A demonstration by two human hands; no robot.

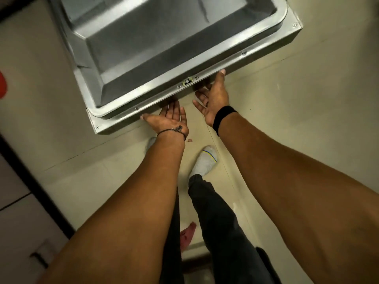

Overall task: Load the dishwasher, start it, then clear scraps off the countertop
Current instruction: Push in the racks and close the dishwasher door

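The dishwasher door (155, 50) lies folded down flat, its steel inner panel facing up, with a small latch (187, 82) at the middle of its near edge. My left hand (171, 119) is palm up at that near edge, fingers reaching under the rim and the thumb against it. My right hand (213, 97) is also palm up just right of the latch, its thumb touching the rim and its fingers spread below the edge. Neither hand holds anything. The racks and the dishes are out of view.
Beige floor tiles (287, 119) lie under and around the door. My feet in grey socks (205, 160) stand just behind it. Dark cabinet fronts (18, 212) with a handle run along the left. A red object (3, 87) shows at the left edge.
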